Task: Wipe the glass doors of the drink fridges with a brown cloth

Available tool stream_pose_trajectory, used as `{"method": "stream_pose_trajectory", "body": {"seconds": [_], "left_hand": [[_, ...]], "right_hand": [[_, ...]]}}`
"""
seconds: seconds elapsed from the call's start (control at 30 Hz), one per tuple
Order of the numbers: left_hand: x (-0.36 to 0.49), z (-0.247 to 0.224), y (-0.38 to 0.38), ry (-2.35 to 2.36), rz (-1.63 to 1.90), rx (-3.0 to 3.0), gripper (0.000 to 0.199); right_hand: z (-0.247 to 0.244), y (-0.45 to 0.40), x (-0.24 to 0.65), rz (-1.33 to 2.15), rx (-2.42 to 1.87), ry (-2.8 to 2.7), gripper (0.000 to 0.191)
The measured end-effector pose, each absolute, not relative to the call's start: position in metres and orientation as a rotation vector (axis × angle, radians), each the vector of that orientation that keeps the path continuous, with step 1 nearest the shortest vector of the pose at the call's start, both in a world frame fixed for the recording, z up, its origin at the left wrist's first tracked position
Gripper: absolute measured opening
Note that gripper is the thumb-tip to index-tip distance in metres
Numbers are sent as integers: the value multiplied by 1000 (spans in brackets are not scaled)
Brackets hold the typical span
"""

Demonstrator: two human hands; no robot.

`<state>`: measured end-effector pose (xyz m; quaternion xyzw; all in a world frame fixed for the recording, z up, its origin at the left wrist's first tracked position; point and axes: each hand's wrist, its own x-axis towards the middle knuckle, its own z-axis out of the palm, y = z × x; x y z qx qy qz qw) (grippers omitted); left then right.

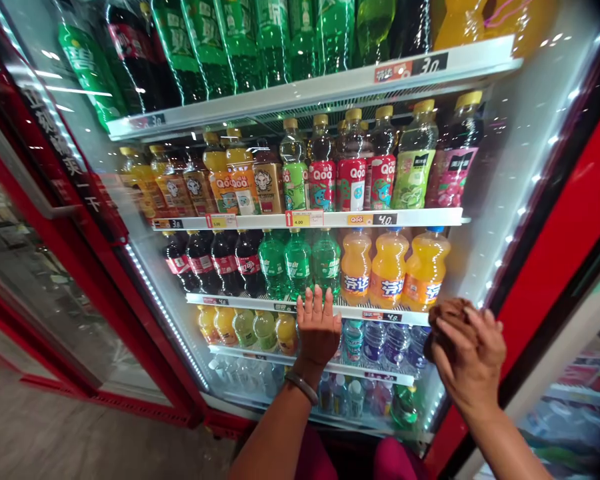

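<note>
My left hand (319,330), fingers stretched out, is at the front of a shelf edge (260,305) that carries a row of drinks. Its fingertips reach up beside the green bottles (298,263); whether they touch the shelf is unclear. A bracelet (301,387) circles the left wrist. In my right hand (475,360) is a crumpled brown cloth (451,312), held near the right end of that same shelf. Just behind the cloth stand orange soda bottles (427,267) with blue caps.
Several shelves of bottles fill the lit cooler, with price labels (380,219) along their fronts. A red frame (575,220) borders it on the right, and a red-framed door (105,233) on the left. Grey floor (180,443) shows below.
</note>
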<state>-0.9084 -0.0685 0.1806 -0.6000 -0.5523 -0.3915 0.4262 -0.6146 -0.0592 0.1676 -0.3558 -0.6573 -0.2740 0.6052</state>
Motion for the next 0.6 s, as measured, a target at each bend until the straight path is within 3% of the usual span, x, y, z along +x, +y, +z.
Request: {"method": "stream_pose_trajectory", "body": {"seconds": [0.07, 0.2, 0.3, 0.4, 0.6], "left_hand": [[-908, 181, -68, -1377, -977, -1497, 54], [-908, 182, -69, -1377, -969, -1484, 53], [-908, 183, -70, -1374, -957, -1474, 53], [-908, 184, -71, -1365, -951, -1470, 54], [-908, 183, -71, -1371, -950, -1486, 61]], "right_hand": [[210, -49, -611, -670, -791, -1398, 65], [314, -33, -639, -675, -664, -1159, 41], [349, -35, -674, -760, -608, -1246, 34], [323, -45, -697, -792, -555, -1507, 36], [218, -60, -670, -825, -441, -1788, 31]]}}
